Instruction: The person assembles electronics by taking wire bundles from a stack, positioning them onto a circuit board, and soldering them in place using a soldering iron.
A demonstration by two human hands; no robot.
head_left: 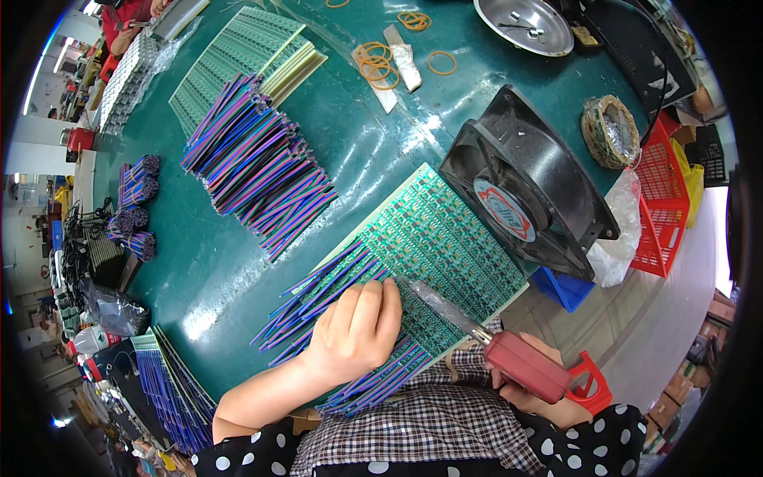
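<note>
A green circuit board panel (445, 230) lies aslant before me, with rows of small parts on it. Blue, purple and black wires (318, 294) are attached along its near left part and hang out over the edge. My left hand (358, 330) is closed in a pinch over the board, on a wire whose end the fingers mostly hide. A soldering iron with a red handle (528, 366) is gripped in my right hand (548, 407). Its metal tip points left, close to my left fingertips, just above the board.
Beyond the board lies a heap of cut wires (262, 167), beside stacked panels (238, 63). A black fan (532, 183) stands at the board's right. Rubber bands (377, 65), a metal dish (524, 28) and a solder roll (610, 131) are farther off. Wired panels (171, 389) sit at left.
</note>
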